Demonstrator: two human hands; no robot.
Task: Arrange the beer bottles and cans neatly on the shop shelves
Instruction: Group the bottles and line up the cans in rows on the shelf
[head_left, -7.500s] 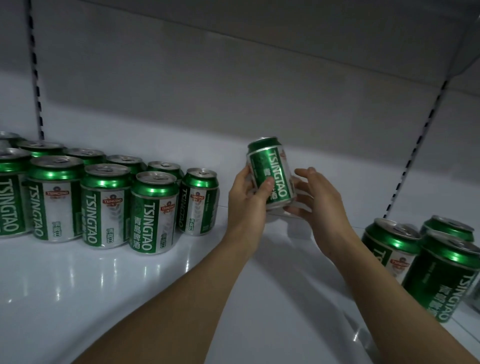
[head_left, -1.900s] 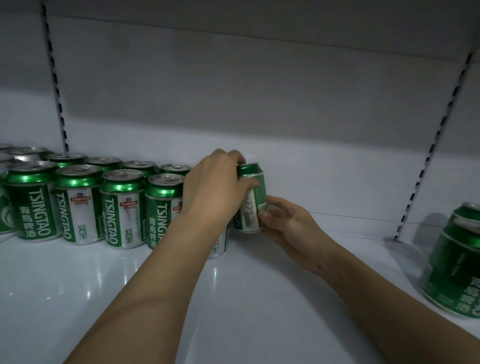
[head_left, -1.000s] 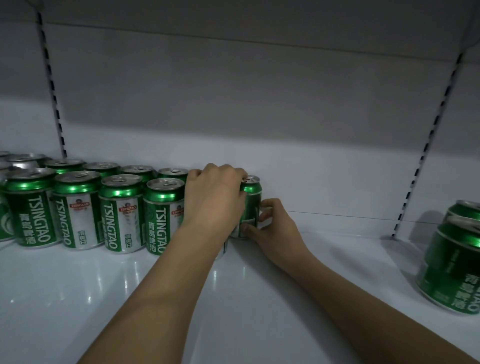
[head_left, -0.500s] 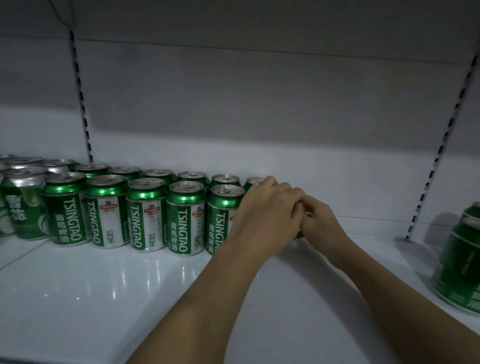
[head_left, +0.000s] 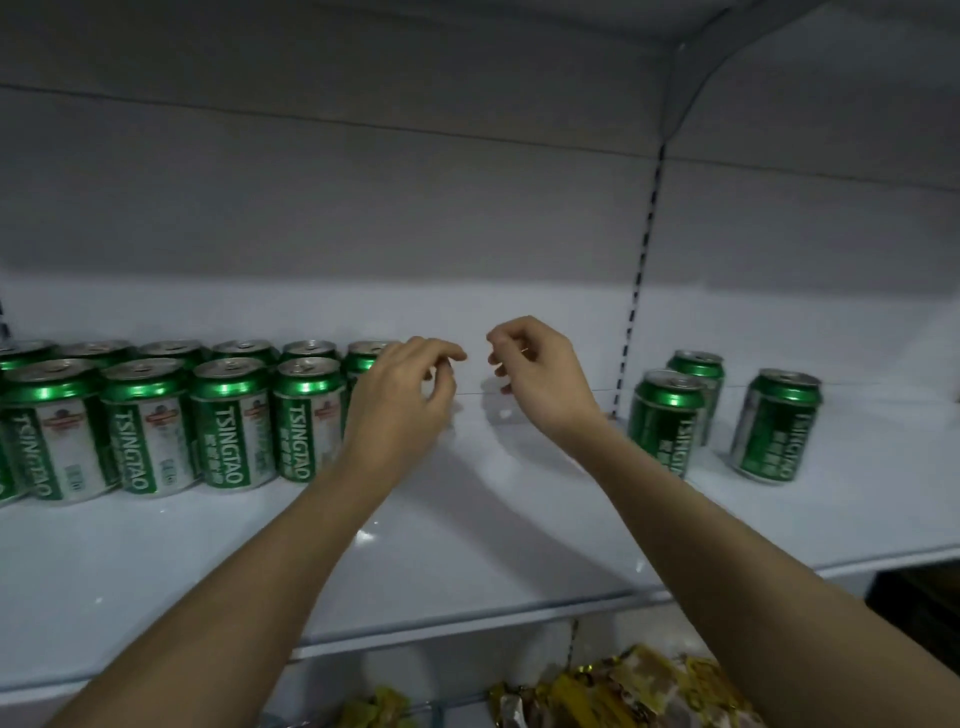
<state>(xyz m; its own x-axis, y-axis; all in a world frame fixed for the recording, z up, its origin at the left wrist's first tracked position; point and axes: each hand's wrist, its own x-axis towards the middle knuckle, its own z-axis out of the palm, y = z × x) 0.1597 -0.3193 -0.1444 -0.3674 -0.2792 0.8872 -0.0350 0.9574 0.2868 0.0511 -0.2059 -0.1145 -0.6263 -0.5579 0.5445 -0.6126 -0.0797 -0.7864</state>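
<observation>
Green Tsingtao cans (head_left: 228, 421) standing upright in two rows at the left middle of the frame, on the white shelf (head_left: 467, 519), labels facing forward, neighbours touching or just beside one another. Front row of four full cans visible, with a sliver of another cut off at the left edge; back row behind it, only silver tops and green shoulders showing. Rightmost can of the back row (head_left: 363, 356) partly hidden behind the left hand (head_left: 400, 395).

Left hand raised just right of the rows, fingers loosely curled, grip relaxed and holding nothing; cannot tell whether the hand touches the nearest can. Right hand (head_left: 540, 371) level with it toward the centre of the frame, fingers likewise loosely curled, grip empty, apart from the left hand by a small gap. Both forearms reaching in from the lower edge.

Three more green cans (head_left: 667, 421) upright at the right middle of the frame, well apart from the rows: two close together, one behind the other, and a third (head_left: 776, 426) standing alone further right.

Slotted upright strip (head_left: 636, 291) running up the grey back panel between the hands and the right-hand cans. Yellow and gold packets (head_left: 613, 691) on the lower level at the bottom centre, below the shelf edge.
</observation>
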